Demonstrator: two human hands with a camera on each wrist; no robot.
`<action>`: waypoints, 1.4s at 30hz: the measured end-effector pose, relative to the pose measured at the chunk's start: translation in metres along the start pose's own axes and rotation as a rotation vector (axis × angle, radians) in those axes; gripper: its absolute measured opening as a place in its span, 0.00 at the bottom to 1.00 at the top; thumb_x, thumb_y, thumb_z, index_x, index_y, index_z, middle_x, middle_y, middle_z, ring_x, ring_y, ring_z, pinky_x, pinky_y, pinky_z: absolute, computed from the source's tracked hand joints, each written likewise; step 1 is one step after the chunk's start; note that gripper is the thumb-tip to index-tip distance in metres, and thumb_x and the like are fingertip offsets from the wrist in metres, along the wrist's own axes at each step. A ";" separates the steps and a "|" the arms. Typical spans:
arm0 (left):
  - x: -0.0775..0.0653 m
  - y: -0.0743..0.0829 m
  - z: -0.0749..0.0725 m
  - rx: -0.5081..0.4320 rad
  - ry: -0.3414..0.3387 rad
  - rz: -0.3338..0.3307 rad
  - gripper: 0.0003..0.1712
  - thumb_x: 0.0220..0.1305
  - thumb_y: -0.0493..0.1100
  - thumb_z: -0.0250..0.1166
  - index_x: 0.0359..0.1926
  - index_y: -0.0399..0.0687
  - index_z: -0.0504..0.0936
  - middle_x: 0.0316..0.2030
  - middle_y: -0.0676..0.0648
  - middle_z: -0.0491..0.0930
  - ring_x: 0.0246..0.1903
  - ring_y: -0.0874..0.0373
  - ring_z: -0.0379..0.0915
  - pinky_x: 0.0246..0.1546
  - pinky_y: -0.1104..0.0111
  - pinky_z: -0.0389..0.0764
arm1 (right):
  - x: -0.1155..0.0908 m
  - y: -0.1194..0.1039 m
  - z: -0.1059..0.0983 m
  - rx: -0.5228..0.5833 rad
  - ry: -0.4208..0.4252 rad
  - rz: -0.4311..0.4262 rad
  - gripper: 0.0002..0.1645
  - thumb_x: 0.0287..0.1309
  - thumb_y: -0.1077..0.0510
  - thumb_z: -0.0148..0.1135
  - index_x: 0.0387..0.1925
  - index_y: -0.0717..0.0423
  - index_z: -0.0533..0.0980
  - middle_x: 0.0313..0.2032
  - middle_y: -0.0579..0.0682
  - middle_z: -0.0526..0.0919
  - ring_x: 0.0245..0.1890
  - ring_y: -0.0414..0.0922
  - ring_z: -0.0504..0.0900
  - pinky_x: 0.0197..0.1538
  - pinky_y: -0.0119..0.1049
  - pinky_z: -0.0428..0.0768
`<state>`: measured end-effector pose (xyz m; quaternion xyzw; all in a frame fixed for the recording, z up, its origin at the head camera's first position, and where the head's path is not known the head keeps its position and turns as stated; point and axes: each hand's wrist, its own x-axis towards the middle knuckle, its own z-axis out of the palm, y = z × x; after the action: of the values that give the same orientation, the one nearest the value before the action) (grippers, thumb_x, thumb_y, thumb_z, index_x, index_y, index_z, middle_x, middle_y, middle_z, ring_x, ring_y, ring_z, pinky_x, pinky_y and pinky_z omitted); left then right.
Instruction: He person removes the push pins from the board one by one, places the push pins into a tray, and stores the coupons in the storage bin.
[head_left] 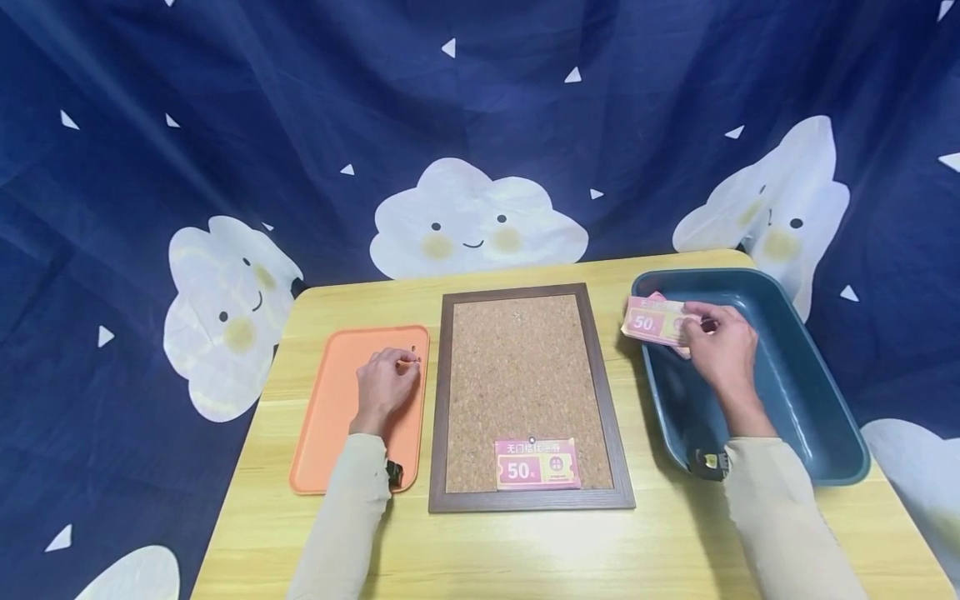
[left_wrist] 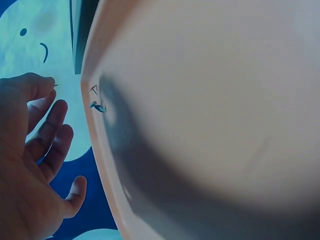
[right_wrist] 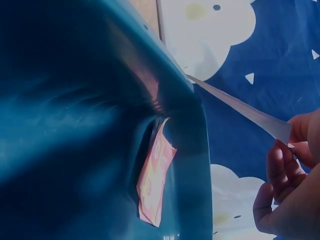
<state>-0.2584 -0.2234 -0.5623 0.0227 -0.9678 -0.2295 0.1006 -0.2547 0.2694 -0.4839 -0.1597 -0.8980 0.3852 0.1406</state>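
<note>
My left hand [head_left: 386, 383] is over the orange tray [head_left: 318, 433], pinching a thumbtack [left_wrist: 56, 85] between thumb and forefinger; only its thin point shows in the left wrist view. Loose thumbtacks [left_wrist: 98, 106] lie by the tray's edge. With its fingertips, my right hand [head_left: 723, 342] grips a pink and yellow paper coupon [head_left: 648, 321] by its right end, over the left rim of the dark teal bin [head_left: 813, 375]. Another coupon [right_wrist: 156, 180] leans inside the bin. Between the hands, the framed corkboard [head_left: 517, 383] bears a coupon [head_left: 536, 465] at its lower right, with a tack at the coupon's top edge.
All of these stand on a light wooden table [head_left: 525, 558]. Behind it hangs a dark blue curtain [head_left: 480, 108] with white clouds and triangles. The corkboard's brown frame [head_left: 442, 400] runs close beside the tray.
</note>
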 end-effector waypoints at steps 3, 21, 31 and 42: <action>0.000 -0.003 0.000 0.001 -0.006 -0.015 0.09 0.61 0.49 0.62 0.39 0.54 0.85 0.42 0.50 0.84 0.48 0.50 0.76 0.55 0.46 0.65 | 0.002 0.001 -0.002 -0.008 -0.015 0.024 0.21 0.62 0.57 0.53 0.55 0.55 0.79 0.49 0.59 0.77 0.48 0.54 0.73 0.42 0.39 0.63; 0.001 -0.012 0.002 0.024 -0.034 -0.048 0.11 0.62 0.49 0.62 0.41 0.52 0.84 0.44 0.47 0.83 0.48 0.48 0.76 0.54 0.46 0.66 | 0.013 0.016 -0.007 0.036 0.066 0.144 0.23 0.62 0.54 0.54 0.57 0.51 0.78 0.55 0.55 0.76 0.51 0.52 0.74 0.59 0.45 0.62; -0.001 -0.016 0.005 0.045 -0.063 -0.066 0.11 0.62 0.50 0.62 0.42 0.53 0.84 0.46 0.47 0.83 0.51 0.47 0.76 0.54 0.46 0.67 | 0.016 0.025 -0.006 0.011 -0.031 0.198 0.25 0.64 0.55 0.52 0.63 0.52 0.73 0.61 0.58 0.72 0.55 0.56 0.71 0.58 0.51 0.63; -0.001 -0.020 0.009 0.066 -0.091 -0.062 0.09 0.62 0.50 0.61 0.38 0.53 0.84 0.44 0.48 0.83 0.50 0.48 0.77 0.52 0.45 0.67 | 0.023 0.037 0.000 -0.129 -0.195 0.176 0.28 0.63 0.51 0.53 0.62 0.59 0.72 0.62 0.67 0.72 0.62 0.65 0.67 0.62 0.55 0.62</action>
<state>-0.2595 -0.2377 -0.5793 0.0455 -0.9773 -0.2011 0.0483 -0.2685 0.3027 -0.5081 -0.2083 -0.9127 0.3514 0.0076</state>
